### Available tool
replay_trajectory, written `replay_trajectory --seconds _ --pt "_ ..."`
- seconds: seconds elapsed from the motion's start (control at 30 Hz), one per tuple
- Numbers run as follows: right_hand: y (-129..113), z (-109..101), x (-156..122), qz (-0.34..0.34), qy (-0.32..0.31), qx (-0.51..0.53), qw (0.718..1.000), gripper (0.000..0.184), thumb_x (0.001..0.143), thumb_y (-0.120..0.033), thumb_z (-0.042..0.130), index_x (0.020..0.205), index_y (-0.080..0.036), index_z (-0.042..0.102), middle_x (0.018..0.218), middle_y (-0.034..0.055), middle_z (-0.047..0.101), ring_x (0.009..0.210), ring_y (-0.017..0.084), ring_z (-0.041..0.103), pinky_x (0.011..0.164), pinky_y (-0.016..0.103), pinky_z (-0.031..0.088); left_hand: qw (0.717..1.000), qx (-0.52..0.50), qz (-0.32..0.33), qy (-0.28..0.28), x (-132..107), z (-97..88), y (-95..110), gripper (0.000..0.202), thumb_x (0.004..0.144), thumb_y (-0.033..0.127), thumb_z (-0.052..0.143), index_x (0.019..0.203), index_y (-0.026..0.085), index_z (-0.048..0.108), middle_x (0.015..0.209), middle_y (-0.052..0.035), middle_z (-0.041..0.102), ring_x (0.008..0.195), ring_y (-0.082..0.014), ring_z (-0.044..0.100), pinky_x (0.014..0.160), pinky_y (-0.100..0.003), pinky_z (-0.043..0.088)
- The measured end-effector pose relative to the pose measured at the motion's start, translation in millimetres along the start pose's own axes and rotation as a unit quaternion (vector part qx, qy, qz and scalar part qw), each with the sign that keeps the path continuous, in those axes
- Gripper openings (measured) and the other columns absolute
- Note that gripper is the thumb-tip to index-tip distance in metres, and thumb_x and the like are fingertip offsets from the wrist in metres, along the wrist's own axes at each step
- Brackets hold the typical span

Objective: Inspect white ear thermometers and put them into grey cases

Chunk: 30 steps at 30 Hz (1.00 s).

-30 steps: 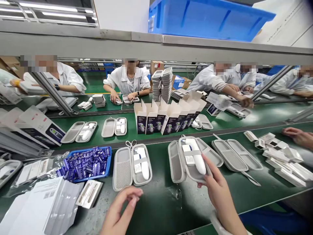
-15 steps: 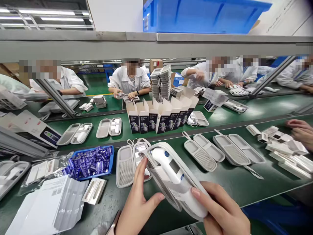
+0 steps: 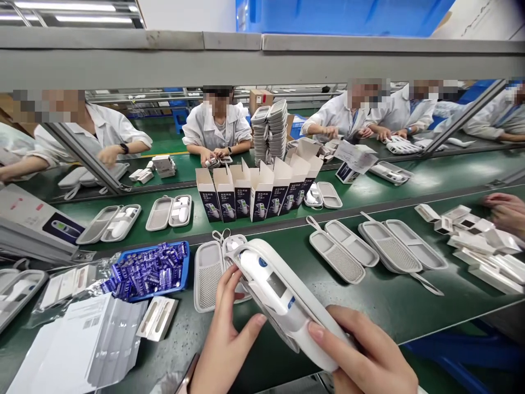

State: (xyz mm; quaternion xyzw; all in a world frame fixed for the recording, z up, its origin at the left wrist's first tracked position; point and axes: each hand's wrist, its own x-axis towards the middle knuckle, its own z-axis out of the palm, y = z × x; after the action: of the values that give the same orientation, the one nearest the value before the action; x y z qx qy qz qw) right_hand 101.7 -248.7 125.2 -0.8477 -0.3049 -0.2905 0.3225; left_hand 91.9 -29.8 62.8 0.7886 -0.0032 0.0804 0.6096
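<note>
Both my hands hold an open grey zip case with a white thermometer strapped inside, lifted above the near green belt. My left hand grips the case's left side, thumb and fingers curled round its edge. Fingers of my right hand wrap over the case's lower right end. Behind the held case lies another open grey case with a thermometer in it, partly hidden.
A blue tray of batteries, leaflets and plastic sleeves lie at left. Two empty open cases lie at right, small white boxes beyond near another person's hand. A row of upright cartons stands mid-belt. Workers in white sit opposite.
My right hand picked the case with the thermometer off the belt and brought it close; my left hand joined it. In the last half second the case tilted slightly left.
</note>
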Motion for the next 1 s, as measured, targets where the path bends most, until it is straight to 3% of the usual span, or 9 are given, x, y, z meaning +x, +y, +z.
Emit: replay_trajectory --seconds 0.17,0.37,0.53,0.67,0.73,0.8,0.87,0.93,1.0 --pt "-0.8 5.3 -0.1 -0.018 0.042 -0.012 0.999 0.050 0.087 -0.006 0.048 0.121 -0.037 0.068 0.098 0.0062 0.066 0.075 0.018 0.066 0.062 0.030 0.056 1.000 -0.006 -0.004 0.012 -1.6 -1.8 2.5 0.058 0.097 0.041 0.058 0.150 0.036 0.034 0.162 -0.0071 0.023 0.147 -0.0316 0.028 0.109 -0.042 0.043" --pt "-3.1 2.7 2.1 -0.016 0.007 -0.005 1.000 0.044 0.084 -0.004 0.052 0.110 -0.033 0.072 0.099 0.0055 0.067 0.077 0.016 0.066 0.066 0.028 0.056 1.000 -0.005 -0.019 0.024 -3.3 -2.9 4.2 0.060 0.097 0.039 0.058 0.150 0.041 0.031 0.163 -0.0028 0.021 0.149 -0.0293 0.025 0.111 -0.040 0.041" --pt "0.3 10.0 2.9 -0.039 0.071 0.006 0.997 0.039 0.089 -0.004 0.046 0.104 -0.028 0.072 0.098 0.0067 0.064 0.077 0.015 0.064 0.062 0.026 0.054 0.999 0.018 -0.015 0.033 -5.3 -2.4 2.3 0.058 0.096 0.042 0.057 0.149 0.043 0.032 0.164 -0.0024 0.022 0.148 -0.0307 0.028 0.108 -0.044 0.043" --pt "5.2 4.8 3.3 -0.007 0.005 0.087 0.996 0.049 0.085 0.003 0.045 0.118 -0.027 0.067 0.102 0.0079 0.060 0.079 0.017 0.062 0.064 0.028 0.053 0.994 0.097 0.009 0.044 -7.8 -6.0 7.6 0.051 0.098 0.043 0.053 0.146 0.040 0.034 0.157 -0.0061 0.031 0.144 -0.0307 0.035 0.110 -0.051 0.039" --pt "7.6 1.4 2.1 0.016 -0.020 0.157 0.987 0.056 0.084 0.004 0.045 0.127 -0.028 0.062 0.104 0.0076 0.060 0.080 0.016 0.061 0.063 0.026 0.052 0.982 0.167 0.030 0.079 -9.6 -10.8 14.1 0.051 0.097 0.044 0.054 0.144 0.036 0.035 0.151 -0.0092 0.036 0.141 -0.0313 0.037 0.111 -0.054 0.038" --pt "9.7 2.6 -3.2 0.055 -0.025 0.230 0.971 0.058 0.085 0.002 0.043 0.130 -0.030 0.059 0.106 0.0064 0.060 0.082 0.016 0.063 0.063 0.024 0.051 0.962 0.232 0.076 0.124 -11.6 -17.9 22.0 0.059 0.094 0.051 0.057 0.144 0.030 0.034 0.145 -0.0133 0.039 0.138 -0.0332 0.039 0.109 -0.056 0.038" --pt "10.9 9.1 -15.0 0.150 -0.033 0.294 0.943 0.055 0.087 -0.002 0.041 0.129 -0.033 0.058 0.111 0.0049 0.062 0.093 0.017 0.066 0.071 0.023 0.054 0.937 0.283 0.127 0.162 -14.0 -27.1 29.4 0.071 0.089 0.061 0.059 0.144 0.025 0.035 0.138 -0.0162 0.043 0.135 -0.0357 0.040 0.108 -0.058 0.039" --pt "10.5 18.5 -34.0 0.295 -0.055 0.351 0.887 0.051 0.089 -0.009 0.040 0.130 -0.035 0.054 0.120 0.0040 0.063 0.104 0.020 0.066 0.080 0.025 0.055 0.920 0.308 0.147 0.193 -17.0 -37.6 33.7 0.078 0.084 0.066 0.061 0.144 0.023 0.036 0.136 -0.0173 0.042 0.131 -0.0366 0.043 0.105 -0.058 0.042" --pt "8.2 27.0 -58.8 0.440 -0.106 0.390 0.802 0.051 0.090 -0.019 0.041 0.139 -0.034 0.044 0.128 0.0053 0.063 0.106 0.023 0.068 0.082 0.029 0.056 0.926 0.309 0.117 0.184 -21.1 -46.9 32.5 0.071 0.087 0.060 0.062 0.144 0.025 0.038 0.139 -0.0161 0.040 0.120 -0.0319 0.053 0.097 -0.052 0.051"
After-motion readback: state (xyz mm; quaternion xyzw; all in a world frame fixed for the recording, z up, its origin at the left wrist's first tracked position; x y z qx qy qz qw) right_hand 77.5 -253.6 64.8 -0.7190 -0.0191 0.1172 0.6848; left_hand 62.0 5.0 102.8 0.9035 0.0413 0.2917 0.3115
